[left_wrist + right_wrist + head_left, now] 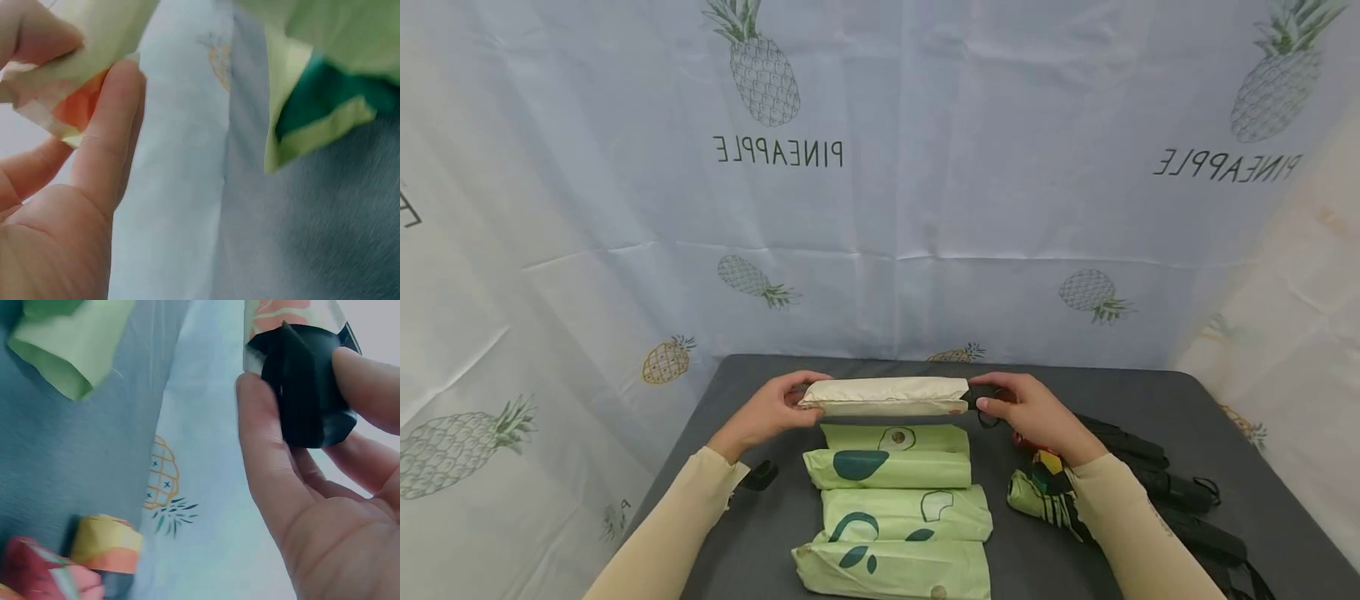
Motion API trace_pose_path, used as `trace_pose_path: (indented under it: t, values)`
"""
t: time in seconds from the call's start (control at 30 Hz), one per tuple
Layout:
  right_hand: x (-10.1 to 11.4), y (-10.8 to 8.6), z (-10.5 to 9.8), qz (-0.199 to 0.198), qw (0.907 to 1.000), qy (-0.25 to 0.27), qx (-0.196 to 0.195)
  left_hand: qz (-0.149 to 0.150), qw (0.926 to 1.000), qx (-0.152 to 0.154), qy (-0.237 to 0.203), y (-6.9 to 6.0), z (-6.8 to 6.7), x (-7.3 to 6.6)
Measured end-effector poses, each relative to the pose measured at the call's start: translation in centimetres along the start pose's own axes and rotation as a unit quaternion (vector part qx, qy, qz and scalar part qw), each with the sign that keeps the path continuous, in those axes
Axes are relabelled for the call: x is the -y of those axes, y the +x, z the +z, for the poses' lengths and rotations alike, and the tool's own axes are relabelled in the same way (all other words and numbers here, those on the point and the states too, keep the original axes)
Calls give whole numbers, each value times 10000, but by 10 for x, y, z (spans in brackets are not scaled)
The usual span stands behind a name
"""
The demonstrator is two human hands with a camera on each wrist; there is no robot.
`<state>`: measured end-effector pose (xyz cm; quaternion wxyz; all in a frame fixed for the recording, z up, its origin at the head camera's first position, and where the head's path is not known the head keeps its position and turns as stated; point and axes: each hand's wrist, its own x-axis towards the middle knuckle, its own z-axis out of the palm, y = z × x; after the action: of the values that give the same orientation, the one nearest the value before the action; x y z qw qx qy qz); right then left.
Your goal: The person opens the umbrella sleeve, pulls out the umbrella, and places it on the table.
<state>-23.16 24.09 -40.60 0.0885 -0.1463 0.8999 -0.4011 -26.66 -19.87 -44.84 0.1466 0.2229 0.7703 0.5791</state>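
Above the far part of the dark table, both hands hold a cream fabric roll with a black end (887,396) level; it looks like a folded umbrella. My left hand (782,408) pinches its left end between thumb and fingers. In the left wrist view, an orange patch (81,103) shows on that fabric end. My right hand (1026,408) grips the black end (306,387), thumb on one side and fingers on the other. Below, several light green fabric rolls (902,521) with avocado and leaf prints lie in a row.
Right of the row lie several long black objects (1180,492) with wrist loops, partly behind the right forearm. Red, yellow and green fabric ends (1033,500) show beside them. A small black object (760,476) lies at left. A pineapple-print curtain (925,208) hangs behind the table.
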Motion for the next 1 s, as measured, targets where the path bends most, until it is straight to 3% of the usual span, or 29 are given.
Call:
trace_pose_path:
  t: [0.1, 0.33, 0.6, 1.0]
  values:
    - [-6, -15, 7, 25, 9993, 384, -16, 116, 9998, -52, -125, -11, 9, -1]
    - [-13, -39, 19, 42, 9939, 1086, -177, 435, 9972, -493, 346, -22, 24, -10]
    - [-11, -49, 23, -2, 9895, 1391, -392, 449, 9984, -345, 85, -32, 31, -15]
    - [-4, -53, 29, 492, 9796, 1772, -805, 535, 9977, -352, -214, -36, 35, -15]
